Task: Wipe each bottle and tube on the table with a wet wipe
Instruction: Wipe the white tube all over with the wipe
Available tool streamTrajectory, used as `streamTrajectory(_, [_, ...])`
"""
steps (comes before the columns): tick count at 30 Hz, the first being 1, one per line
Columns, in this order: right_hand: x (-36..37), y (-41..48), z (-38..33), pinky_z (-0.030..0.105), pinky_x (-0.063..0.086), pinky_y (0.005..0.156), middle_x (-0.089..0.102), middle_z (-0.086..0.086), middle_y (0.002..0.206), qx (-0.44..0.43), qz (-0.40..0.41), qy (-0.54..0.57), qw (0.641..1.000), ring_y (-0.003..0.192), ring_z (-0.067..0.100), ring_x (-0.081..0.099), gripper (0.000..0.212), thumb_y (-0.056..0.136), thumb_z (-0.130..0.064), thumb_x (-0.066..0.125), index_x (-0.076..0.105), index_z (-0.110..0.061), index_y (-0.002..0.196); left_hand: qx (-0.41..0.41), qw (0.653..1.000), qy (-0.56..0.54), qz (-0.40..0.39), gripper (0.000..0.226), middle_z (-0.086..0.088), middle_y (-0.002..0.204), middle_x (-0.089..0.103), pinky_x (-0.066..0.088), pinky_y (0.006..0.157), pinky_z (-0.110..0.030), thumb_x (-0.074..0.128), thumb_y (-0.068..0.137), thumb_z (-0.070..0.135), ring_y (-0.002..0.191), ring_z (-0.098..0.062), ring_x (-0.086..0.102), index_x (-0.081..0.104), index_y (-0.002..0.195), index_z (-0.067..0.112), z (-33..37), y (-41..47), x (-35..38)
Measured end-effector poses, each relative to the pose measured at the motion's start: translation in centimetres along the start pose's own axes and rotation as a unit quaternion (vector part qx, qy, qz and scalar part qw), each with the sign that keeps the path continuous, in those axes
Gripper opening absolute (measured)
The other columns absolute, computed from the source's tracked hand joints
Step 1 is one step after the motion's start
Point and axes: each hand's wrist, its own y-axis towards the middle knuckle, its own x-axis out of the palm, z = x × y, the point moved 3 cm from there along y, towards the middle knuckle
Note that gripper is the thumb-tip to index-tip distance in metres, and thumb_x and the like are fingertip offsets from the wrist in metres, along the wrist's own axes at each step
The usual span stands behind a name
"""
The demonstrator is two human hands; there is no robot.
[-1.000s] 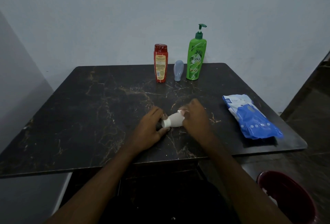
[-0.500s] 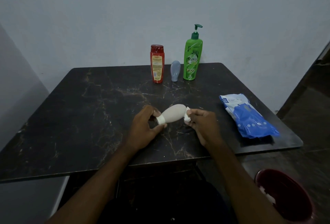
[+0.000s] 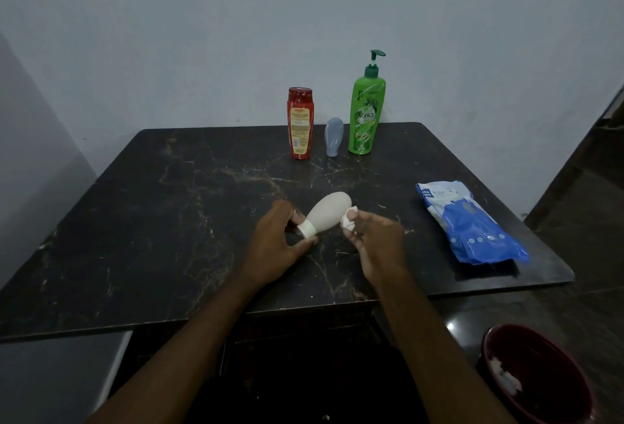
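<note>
the left hand [image 3: 277,241] pinches the white cap end of a cream, pear-shaped plastic tube [image 3: 329,216], which slants over the middle of the dark marble-patterned table [image 3: 169,221], wide end away. the right hand [image 3: 374,241] clenches a crumpled white wet wipe [image 3: 349,221] at the tube's wide end. at the far edge stand a red plastic bottle [image 3: 300,124], a small grey tube [image 3: 333,136] and a tall green pump bottle [image 3: 365,116]. a blue-and-white wipes packet [image 3: 472,224] lies to the right.
</note>
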Motion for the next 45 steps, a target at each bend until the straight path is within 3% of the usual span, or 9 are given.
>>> streamTrajectory(8, [1.8, -1.4, 2.7, 0.028, 0.057, 0.065, 0.073, 0.018, 0.093, 0.032, -0.047, -0.042, 0.998, 0.079, 0.021, 0.07, 0.017, 0.084, 0.005, 0.069, 0.069, 0.006, 0.101, 0.009, 1.0, -0.013, 0.021, 0.035, 0.002, 0.096, 0.063, 0.05, 0.069, -0.017, 0.089, 0.074, 0.013, 0.086, -0.006, 0.06, 0.059, 0.092, 0.011, 0.5, -0.1, -0.2])
streamTrajectory(14, [-0.3, 1.7, -1.8, 0.033, 0.058, 0.075, 0.074, 0.006, 0.094, -0.087, -0.026, -0.139, 0.986, 0.082, 0.018, 0.069, 0.021, 0.087, -0.006, 0.069, 0.07, -0.005, 0.108, 0.029, 0.999, 0.023, -0.003, 0.036, 0.001, 0.102, 0.06, 0.049, 0.072, -0.023, 0.087, 0.076, 0.016, 0.087, -0.008, 0.057, 0.056, 0.095, 0.016, 0.3, -0.1, 0.0])
streamTrajectory(16, [-0.5, 2.6, -3.1, 0.031, 0.058, 0.074, 0.075, 0.004, 0.097, -0.157, -0.052, -0.278, 0.946, 0.086, 0.017, 0.07, 0.021, 0.088, -0.011, 0.069, 0.073, -0.01, 0.109, 0.037, 0.999, 0.033, -0.008, 0.035, 0.002, 0.102, 0.06, 0.049, 0.073, -0.026, 0.086, 0.076, 0.015, 0.088, -0.01, 0.057, 0.057, 0.094, 0.016, 0.3, -0.1, 0.1])
streamTrajectory(20, [1.0, 2.5, -4.7, 0.019, 0.043, 0.07, 0.064, -0.003, 0.099, -0.268, -0.113, -0.537, 0.792, 0.09, 0.01, 0.059, 0.018, 0.09, -0.019, 0.067, 0.074, -0.015, 0.106, 0.05, 0.997, 0.05, -0.027, 0.034, 0.003, 0.108, 0.06, 0.053, 0.076, -0.032, 0.084, 0.078, 0.014, 0.092, -0.009, 0.058, 0.058, 0.099, 0.017, 0.5, -0.1, 0.3])
streamTrajectory(24, [4.3, 0.6, -3.6, 0.03, 0.043, 0.094, 0.053, 0.001, 0.111, -0.256, -0.187, -0.678, 0.663, 0.105, 0.014, 0.051, 0.024, 0.092, -0.012, 0.062, 0.072, -0.017, 0.113, 0.058, 0.996, 0.048, -0.038, 0.035, 0.004, 0.106, 0.062, 0.054, 0.078, -0.036, 0.085, 0.077, 0.014, 0.091, -0.01, 0.059, 0.06, 0.101, 0.016, 0.7, -0.2, 0.5])
streamTrajectory(30, [3.3, 1.2, -4.1, 0.023, 0.035, 0.085, 0.057, -0.003, 0.106, -0.277, -0.178, -0.628, 0.705, 0.097, 0.009, 0.05, 0.02, 0.094, -0.019, 0.061, 0.074, -0.017, 0.11, 0.012, 1.0, -0.009, -0.024, 0.037, 0.01, 0.106, 0.065, 0.055, 0.083, -0.026, 0.087, 0.077, 0.017, 0.096, -0.003, 0.062, 0.063, 0.105, 0.022, 0.3, 0.0, -0.1])
streamTrajectory(36, [-1.2, 3.0, -2.6, 0.023, 0.054, 0.08, 0.075, -0.008, 0.101, -0.247, -0.152, -0.571, 0.768, 0.085, -0.002, 0.064, 0.018, 0.089, -0.027, 0.068, 0.077, -0.025, 0.105, -0.063, 0.989, -0.132, -0.026, 0.043, 0.009, 0.112, 0.07, 0.055, 0.083, -0.016, 0.083, 0.081, 0.006, 0.101, -0.003, 0.068, 0.067, 0.119, 0.015, 0.2, 0.4, -0.3])
streamTrajectory(39, [-1.5, 1.8, -1.1, 0.003, 0.045, 0.065, 0.073, -0.012, 0.095, -0.271, -0.111, -0.504, 0.813, 0.078, -0.011, 0.061, 0.016, 0.087, -0.021, 0.071, 0.077, -0.022, 0.102, -0.081, 0.981, -0.176, -0.021, 0.045, 0.007, 0.114, 0.072, 0.055, 0.084, -0.018, 0.08, 0.083, 0.005, 0.102, -0.006, 0.069, 0.066, 0.125, 0.012, 0.1, 0.5, -0.5])
streamTrajectory(45, [0.4, -0.8, 1.8, 0.003, 0.042, 0.059, 0.074, -0.01, 0.087, -0.269, -0.075, -0.434, 0.856, 0.074, -0.009, 0.062, 0.014, 0.089, -0.021, 0.066, 0.077, -0.02, 0.097, -0.094, 0.97, -0.224, -0.004, 0.056, 0.001, 0.117, 0.072, 0.055, 0.087, -0.018, 0.079, 0.084, 0.003, 0.105, -0.009, 0.07, 0.059, 0.136, 0.01, 0.1, 0.5, -0.6])
